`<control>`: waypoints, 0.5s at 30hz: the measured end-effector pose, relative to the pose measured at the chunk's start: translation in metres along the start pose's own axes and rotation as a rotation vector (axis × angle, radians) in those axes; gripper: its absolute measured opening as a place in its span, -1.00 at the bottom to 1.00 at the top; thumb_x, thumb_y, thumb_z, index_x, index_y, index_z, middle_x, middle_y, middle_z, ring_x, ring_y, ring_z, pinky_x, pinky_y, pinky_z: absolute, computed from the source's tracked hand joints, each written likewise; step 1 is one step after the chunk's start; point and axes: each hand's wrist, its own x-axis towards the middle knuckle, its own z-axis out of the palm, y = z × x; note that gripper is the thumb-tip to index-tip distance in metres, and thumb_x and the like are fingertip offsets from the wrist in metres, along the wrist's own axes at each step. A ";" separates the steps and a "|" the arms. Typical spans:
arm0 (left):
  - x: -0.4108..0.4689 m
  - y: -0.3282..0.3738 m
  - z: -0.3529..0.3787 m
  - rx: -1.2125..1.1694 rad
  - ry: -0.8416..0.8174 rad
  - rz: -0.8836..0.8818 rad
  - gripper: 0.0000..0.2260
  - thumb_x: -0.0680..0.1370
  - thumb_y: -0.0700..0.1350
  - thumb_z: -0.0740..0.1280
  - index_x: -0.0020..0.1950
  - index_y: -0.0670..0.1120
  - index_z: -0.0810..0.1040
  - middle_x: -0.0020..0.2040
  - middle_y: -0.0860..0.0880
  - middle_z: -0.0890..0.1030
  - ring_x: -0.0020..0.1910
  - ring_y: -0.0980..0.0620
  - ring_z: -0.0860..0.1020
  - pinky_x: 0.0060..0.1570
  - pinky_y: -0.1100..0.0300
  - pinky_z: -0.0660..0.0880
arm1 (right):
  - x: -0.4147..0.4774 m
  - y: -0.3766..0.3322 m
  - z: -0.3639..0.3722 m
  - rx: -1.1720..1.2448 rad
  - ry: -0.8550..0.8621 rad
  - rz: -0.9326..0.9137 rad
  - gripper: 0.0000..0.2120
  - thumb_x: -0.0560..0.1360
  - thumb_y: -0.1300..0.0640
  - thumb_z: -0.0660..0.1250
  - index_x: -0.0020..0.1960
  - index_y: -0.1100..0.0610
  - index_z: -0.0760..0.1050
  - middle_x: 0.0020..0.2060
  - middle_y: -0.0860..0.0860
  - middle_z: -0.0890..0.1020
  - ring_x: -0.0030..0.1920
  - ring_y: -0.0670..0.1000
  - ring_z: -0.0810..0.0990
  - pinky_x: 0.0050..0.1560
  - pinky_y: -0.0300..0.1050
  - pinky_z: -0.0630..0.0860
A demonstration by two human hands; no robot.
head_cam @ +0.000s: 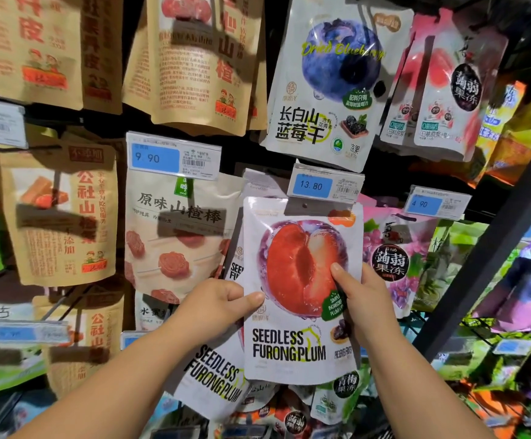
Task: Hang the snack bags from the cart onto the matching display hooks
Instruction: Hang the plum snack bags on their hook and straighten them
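A white Seedless Furong Plum bag (292, 346) with a red plum picture is held up against the display. My left hand (216, 304) pinches its left edge, thumb on the front. My right hand (364, 299) grips its right side, thumb on the plum picture. The bag's top edge sits just under the 13.80 price tag (327, 186), whose holder overlaps the top of the bag. Another plum bag (213, 378) hangs tilted behind and to the lower left. The hook itself is hidden behind the tag.
A dried blueberry bag (327, 90) hangs above. A hawthorn stick bag (178, 236) under a 9.90 tag (172, 158) hangs to the left. Pink and purple konjac jelly bags (394, 258) hang to the right. A dark diagonal rack bar (486, 248) crosses the right side.
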 end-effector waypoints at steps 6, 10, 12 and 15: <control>-0.001 0.000 0.003 0.024 0.016 0.046 -0.48 0.53 0.10 0.35 -0.53 -0.05 0.25 -0.52 0.00 0.36 -0.50 0.08 0.37 -0.36 0.17 0.33 | -0.007 0.003 -0.002 0.100 0.024 -0.011 -0.83 0.56 0.18 0.34 0.02 -0.07 0.61 -0.03 0.01 0.73 0.01 0.09 0.70 0.08 0.11 0.59; -0.003 0.004 0.003 0.032 0.039 0.117 -0.51 0.54 0.08 0.34 -0.51 -0.06 0.26 -0.43 -0.10 0.39 -0.41 0.00 0.39 -0.29 0.08 0.36 | -0.008 0.003 -0.004 0.123 0.033 -0.031 -0.82 0.56 0.18 0.33 0.08 -0.04 0.60 -0.01 0.01 0.73 0.03 0.08 0.70 0.12 0.15 0.58; -0.001 0.007 0.003 0.030 0.041 0.120 -0.50 0.54 0.08 0.34 -0.51 -0.06 0.25 -0.45 -0.08 0.37 -0.43 0.03 0.36 -0.32 0.12 0.29 | -0.007 0.001 -0.003 0.132 0.035 -0.027 -0.82 0.56 0.18 0.33 0.06 -0.06 0.61 0.00 0.02 0.73 0.04 0.10 0.69 0.14 0.18 0.57; 0.005 0.012 0.003 0.030 0.058 0.096 -0.47 0.54 0.09 0.35 -0.53 -0.05 0.21 -0.54 0.05 0.30 -0.49 0.10 0.30 -0.37 0.15 0.23 | -0.001 -0.005 -0.001 0.128 0.051 -0.020 -0.84 0.56 0.20 0.32 0.05 -0.03 0.60 -0.05 0.00 0.73 0.00 0.08 0.70 0.14 0.18 0.57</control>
